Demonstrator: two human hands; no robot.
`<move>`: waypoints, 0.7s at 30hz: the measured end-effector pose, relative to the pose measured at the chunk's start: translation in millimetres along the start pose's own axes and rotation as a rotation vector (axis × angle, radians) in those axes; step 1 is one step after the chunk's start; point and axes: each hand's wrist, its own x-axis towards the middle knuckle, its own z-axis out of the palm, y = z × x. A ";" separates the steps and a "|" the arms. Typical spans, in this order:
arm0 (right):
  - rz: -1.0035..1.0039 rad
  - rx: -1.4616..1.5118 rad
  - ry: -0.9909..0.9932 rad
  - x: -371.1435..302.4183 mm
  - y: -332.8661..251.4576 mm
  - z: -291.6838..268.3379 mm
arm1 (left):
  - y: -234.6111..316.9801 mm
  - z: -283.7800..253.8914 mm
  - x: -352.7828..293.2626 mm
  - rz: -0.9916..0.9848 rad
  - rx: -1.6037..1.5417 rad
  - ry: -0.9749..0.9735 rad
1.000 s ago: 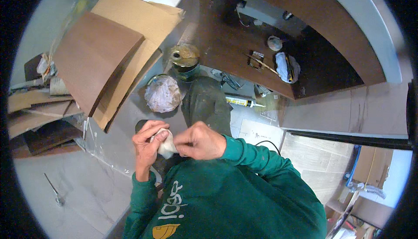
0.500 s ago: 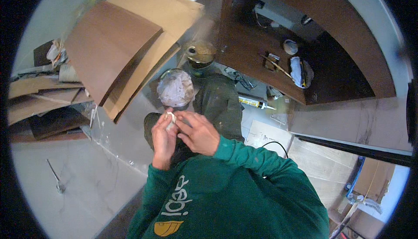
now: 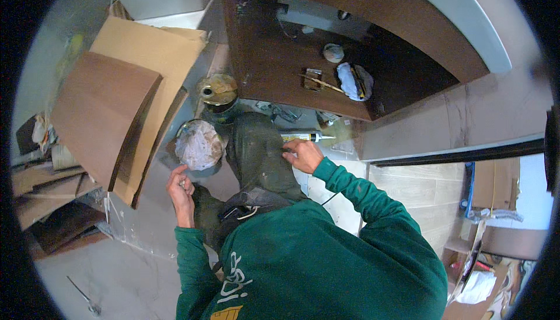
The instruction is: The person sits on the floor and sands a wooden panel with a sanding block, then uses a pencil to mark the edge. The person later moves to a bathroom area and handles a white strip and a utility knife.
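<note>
My left hand (image 3: 181, 194) is partly curled, its index finger stretched up toward a round tub (image 3: 199, 145) whose top is covered by a crumpled whitish cloth or film. Whether a small thing sits in its curled fingers is hidden. Over my right knee, my right hand (image 3: 303, 155) has its thumb and fingers bent close together, and I cannot make out what is in them. Just behind that hand a sealant cartridge (image 3: 303, 136) with a long white nozzle lies on the floor. My dark trousers (image 3: 256, 145) are between the two hands.
Brown and tan boards (image 3: 105, 110) lean at the left. A stained metal can (image 3: 219, 90) stands behind the tub. The dark open cabinet (image 3: 280, 81) holds a stick, a small block and a white cloth (image 3: 348, 81). A thin metal rod tool (image 3: 84, 296) lies at lower left.
My hands were together at a small whitish piece; they are now apart, the left by the tub, the right over my knee. The view has shifted, moving the surroundings leftward.
</note>
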 end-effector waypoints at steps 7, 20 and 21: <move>0.566 -0.094 -0.055 -58.8 149.6 43.4 | -25.4 6.0 52.4 0.250 0.208 -0.001; 0.679 -0.299 -0.346 -135.5 282.9 116.6 | -9.0 48.4 109.9 0.250 1.037 0.129; 0.658 -0.287 -0.320 -128.0 279.6 122.2 | -8.8 50.5 109.4 0.310 1.133 0.162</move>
